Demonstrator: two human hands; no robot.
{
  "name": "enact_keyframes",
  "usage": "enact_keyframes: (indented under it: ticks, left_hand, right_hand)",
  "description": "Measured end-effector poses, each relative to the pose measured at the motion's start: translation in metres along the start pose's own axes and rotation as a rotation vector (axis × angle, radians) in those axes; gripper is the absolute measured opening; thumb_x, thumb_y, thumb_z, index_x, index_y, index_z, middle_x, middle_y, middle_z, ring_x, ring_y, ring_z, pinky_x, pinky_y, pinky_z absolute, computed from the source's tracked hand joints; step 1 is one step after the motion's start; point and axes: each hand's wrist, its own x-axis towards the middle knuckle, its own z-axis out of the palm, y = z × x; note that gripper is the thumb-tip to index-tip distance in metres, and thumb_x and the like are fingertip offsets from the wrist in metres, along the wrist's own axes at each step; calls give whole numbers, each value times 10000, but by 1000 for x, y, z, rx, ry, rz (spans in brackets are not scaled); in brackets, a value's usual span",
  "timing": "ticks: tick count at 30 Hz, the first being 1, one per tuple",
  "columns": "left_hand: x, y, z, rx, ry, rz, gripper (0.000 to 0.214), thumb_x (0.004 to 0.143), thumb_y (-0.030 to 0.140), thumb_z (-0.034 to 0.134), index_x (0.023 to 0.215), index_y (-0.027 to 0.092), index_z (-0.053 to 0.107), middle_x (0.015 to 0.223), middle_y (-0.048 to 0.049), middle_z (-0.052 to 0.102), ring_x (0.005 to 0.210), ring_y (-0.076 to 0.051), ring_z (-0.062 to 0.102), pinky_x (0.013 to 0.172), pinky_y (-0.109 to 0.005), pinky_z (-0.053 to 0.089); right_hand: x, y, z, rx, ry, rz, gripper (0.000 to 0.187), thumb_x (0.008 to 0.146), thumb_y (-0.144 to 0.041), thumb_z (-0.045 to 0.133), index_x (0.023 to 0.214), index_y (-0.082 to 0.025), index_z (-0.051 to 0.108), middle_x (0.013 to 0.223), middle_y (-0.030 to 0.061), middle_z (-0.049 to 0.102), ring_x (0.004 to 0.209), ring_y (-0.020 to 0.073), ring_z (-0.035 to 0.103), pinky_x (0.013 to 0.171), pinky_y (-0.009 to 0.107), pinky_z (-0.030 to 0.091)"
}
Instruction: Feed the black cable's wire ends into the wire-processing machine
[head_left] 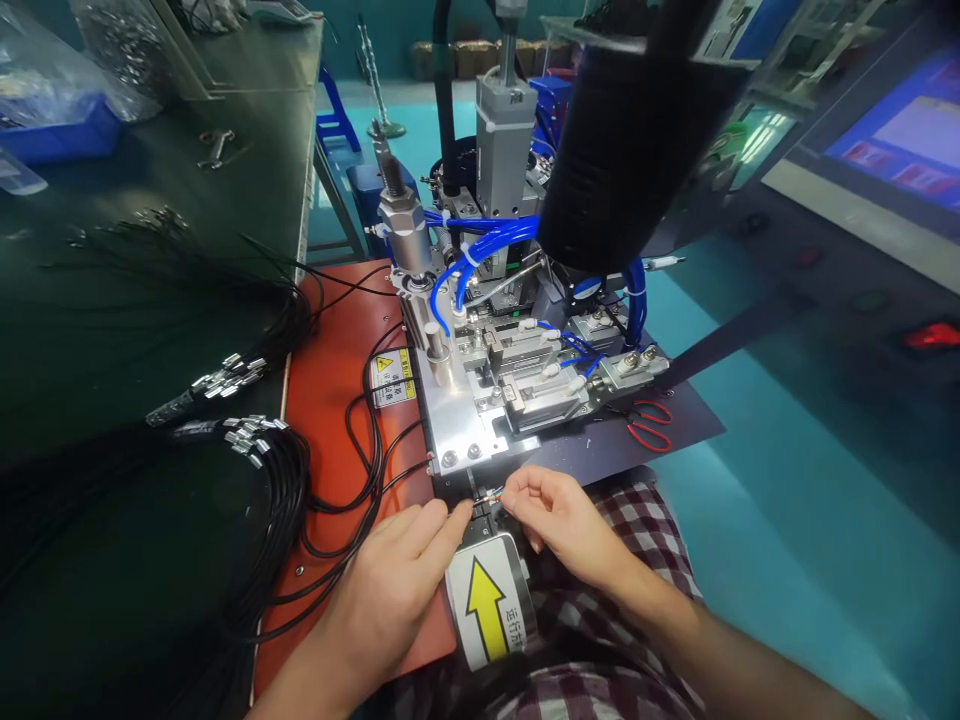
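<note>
My left hand rests on the orange mat, its thumb and forefinger pinched on a thin black cable at the machine's front slot. My right hand pinches the cable's tiny wire ends just in front of the metal fixture plate. A label with a yellow arrow sits right below both hands.
A pneumatic machine with blue hoses stands behind the plate. Bundles of black cables with metal plugs lie on the dark bench to the left. Red scissors lie on a black sheet at right. A control panel with a screen is far right.
</note>
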Motion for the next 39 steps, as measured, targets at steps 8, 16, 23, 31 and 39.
enact_keyframes:
  ticks: [8, 16, 23, 31, 39]
  left_hand:
    - [-2, 1, 1, 25, -5, 7, 304, 952, 74, 323, 1160, 54, 544, 843, -106, 631, 713, -191, 591, 584, -294, 521]
    - [0, -2, 1, 27, -4, 17, 315, 957, 77, 308, 1143, 61, 562, 850, -112, 642, 714, -186, 599, 582, -283, 516]
    - [-3, -3, 3, 9, -9, 26, 304, 950, 81, 330, 1162, 58, 547, 879, -130, 650, 727, -202, 604, 574, -292, 517]
    - [-2, -2, 2, 28, 3, 23, 308, 951, 82, 320, 1151, 63, 553, 881, -126, 658, 720, -203, 613, 568, -294, 526]
    - [2, -1, 1, 59, 43, 12, 321, 967, 103, 295, 1115, 89, 579, 865, -101, 667, 723, -183, 622, 596, -274, 528]
  right_hand:
    - [1, -6, 16, 57, 67, -18, 372, 765, -531, 614, 691, -186, 494, 577, -60, 483, 431, 77, 422, 450, 232, 310]
    - [3, 9, 18, 28, 87, -78, 287, 872, -441, 540, 725, -202, 479, 523, -68, 466, 477, 107, 435, 495, 249, 321]
    - [2, 2, 17, 29, 113, -66, 304, 833, -438, 580, 670, -199, 484, 544, -65, 440, 499, 105, 386, 512, 251, 294]
    - [6, 9, 14, 97, 60, 12, 446, 789, -619, 551, 676, -194, 476, 582, -56, 451, 456, 89, 370, 485, 244, 286]
    - [-1, 11, 22, -26, 129, -125, 353, 855, -521, 530, 685, -221, 457, 560, -60, 408, 511, 126, 373, 506, 265, 302]
